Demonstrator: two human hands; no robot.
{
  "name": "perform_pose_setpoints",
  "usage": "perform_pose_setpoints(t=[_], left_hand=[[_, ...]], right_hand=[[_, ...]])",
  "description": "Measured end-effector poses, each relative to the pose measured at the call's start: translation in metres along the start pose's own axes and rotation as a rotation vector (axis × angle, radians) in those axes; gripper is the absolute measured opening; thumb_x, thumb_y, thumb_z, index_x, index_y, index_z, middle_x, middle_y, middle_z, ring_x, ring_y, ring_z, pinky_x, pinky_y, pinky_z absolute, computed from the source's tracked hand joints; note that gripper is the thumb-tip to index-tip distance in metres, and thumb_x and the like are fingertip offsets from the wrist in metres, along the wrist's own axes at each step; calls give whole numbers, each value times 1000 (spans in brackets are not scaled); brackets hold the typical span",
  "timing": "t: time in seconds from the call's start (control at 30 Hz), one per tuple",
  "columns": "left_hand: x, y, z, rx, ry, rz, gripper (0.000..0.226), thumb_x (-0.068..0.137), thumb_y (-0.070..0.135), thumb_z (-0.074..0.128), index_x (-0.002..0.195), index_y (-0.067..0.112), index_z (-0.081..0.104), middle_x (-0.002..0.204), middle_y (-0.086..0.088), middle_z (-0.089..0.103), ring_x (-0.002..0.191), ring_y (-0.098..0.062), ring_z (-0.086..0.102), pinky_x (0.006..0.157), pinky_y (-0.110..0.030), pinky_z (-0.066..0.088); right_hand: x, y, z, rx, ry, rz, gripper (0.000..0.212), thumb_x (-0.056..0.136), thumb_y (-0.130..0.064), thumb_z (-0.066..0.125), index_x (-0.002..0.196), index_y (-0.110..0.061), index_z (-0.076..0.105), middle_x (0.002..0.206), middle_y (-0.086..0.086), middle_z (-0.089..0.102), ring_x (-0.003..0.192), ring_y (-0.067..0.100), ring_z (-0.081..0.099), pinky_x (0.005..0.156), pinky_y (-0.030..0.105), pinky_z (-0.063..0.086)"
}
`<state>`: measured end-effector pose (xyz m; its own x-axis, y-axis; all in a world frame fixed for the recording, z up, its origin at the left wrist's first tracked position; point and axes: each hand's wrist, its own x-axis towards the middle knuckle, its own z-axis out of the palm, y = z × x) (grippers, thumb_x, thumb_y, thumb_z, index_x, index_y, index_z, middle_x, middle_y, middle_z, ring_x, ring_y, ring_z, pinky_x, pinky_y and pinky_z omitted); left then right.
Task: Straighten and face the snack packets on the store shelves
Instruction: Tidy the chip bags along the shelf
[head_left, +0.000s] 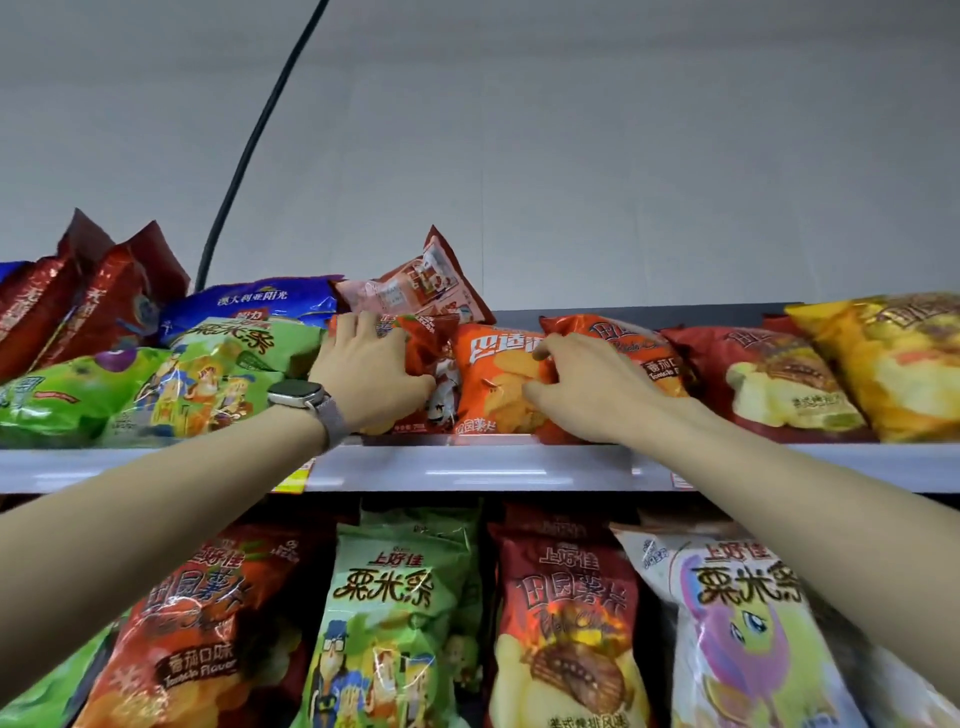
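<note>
On the top shelf (467, 467) an orange chip packet (493, 384) lies face up in the middle. My right hand (587, 387) grips its right edge, thumb on the front and fingers curled behind. My left hand (369, 371), with a watch on the wrist, lies on a red-orange packet (434, 358) just left of it, fingers spread over the top and thumb against its front. A pink-red packet (426, 283) stands tilted behind them.
Green packets (208, 374), a blue one (260, 301) and dark red ones (78, 301) crowd the shelf's left. Tomato orange (654, 358), dark red (769, 384) and yellow (893, 364) packets lie at the right. The lower shelf holds upright packets (395, 613). A black cable (249, 150) runs up the wall.
</note>
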<state>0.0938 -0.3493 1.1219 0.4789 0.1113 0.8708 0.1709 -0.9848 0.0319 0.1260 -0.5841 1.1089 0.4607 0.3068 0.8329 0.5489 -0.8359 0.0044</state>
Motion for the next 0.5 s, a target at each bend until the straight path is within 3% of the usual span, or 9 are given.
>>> perform_pose_setpoints(t=[0.17,0.27,0.4,0.5], left_hand=[[9,37,2,-153,-146,44,46,98,50,58,125,13,62,132,-19,58,124,-38,52,101,-43,46],[21,57,11,-319,-291,-32,61,96,56,62,136,10,57,129,-14,65,117,-34,62,98,-39,52],[34,72,27,-513,-388,-193,110,78,75,67,152,-1,39,143,-18,61,126,-39,62,104,-43,53],[40,82,35,-669,-427,-284,106,89,65,70,162,3,24,159,-15,46,142,-37,49,116,-45,42]], right_hand=[[6,46,-12,-62,128,120,52,94,-45,56,135,-14,58,138,12,58,127,35,51,100,45,46],[11,74,-10,8,118,245,68,93,-49,60,148,-12,45,147,14,49,133,37,49,102,46,45],[21,101,-2,282,39,435,97,84,-63,71,154,-9,31,145,12,52,129,36,55,95,39,48],[25,117,7,551,-61,543,116,62,-81,78,147,-9,45,132,5,65,115,30,65,89,37,55]])
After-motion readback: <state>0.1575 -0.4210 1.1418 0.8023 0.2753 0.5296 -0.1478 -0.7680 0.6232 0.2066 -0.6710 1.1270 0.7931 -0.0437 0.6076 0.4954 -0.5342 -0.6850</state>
